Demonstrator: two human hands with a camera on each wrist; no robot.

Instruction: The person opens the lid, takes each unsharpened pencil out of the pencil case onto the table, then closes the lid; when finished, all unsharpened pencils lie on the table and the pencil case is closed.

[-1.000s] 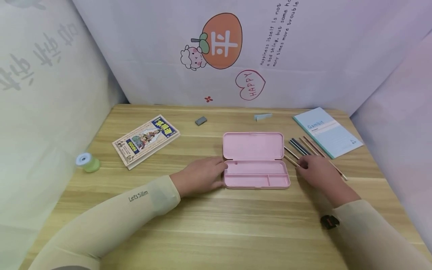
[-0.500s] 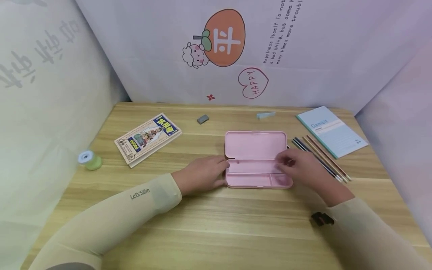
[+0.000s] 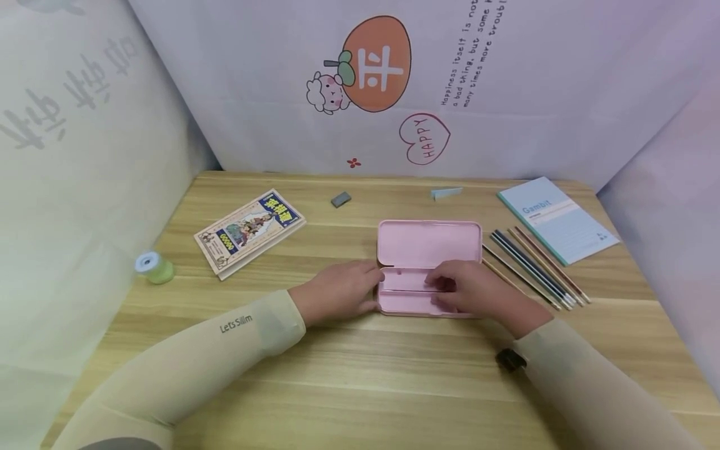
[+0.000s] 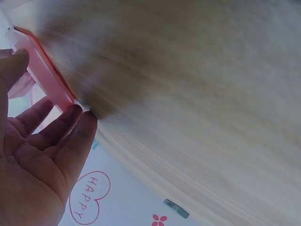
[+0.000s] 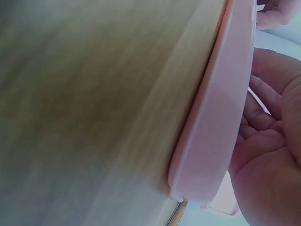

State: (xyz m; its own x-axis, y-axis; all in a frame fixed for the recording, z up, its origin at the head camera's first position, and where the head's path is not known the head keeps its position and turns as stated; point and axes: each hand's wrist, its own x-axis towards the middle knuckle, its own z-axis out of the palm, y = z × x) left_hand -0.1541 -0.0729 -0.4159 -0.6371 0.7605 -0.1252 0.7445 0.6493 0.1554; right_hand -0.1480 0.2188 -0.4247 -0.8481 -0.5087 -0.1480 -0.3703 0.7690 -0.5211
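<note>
An open pink pencil case (image 3: 413, 304) lies on the table with its lid (image 3: 430, 242) folded back. Its front tray has dividers. My left hand (image 3: 340, 290) holds the case's left end, thumb at the front corner and fingers at the rim; the left wrist view shows the fingertips (image 4: 74, 110) against that end. My right hand (image 3: 478, 290) reaches over the right part of the tray, fingers loosely bent and spread, with nothing seen between them. In the right wrist view it is behind the case's front wall (image 5: 221, 94). Several pencils (image 3: 534, 269) lie right of the case.
A light blue notebook (image 3: 557, 219) lies at the back right. At the back are a folded pale blue paper piece (image 3: 447, 194) and a grey eraser (image 3: 340, 199). A book (image 3: 247, 231) and a green jar (image 3: 157, 270) are on the left. Printed cloth walls (image 3: 281, 81) surround the table.
My right hand has moved left from the pencils to over the case's tray, leaving the pencils lying in view. The left hand stays at the case's left end.
</note>
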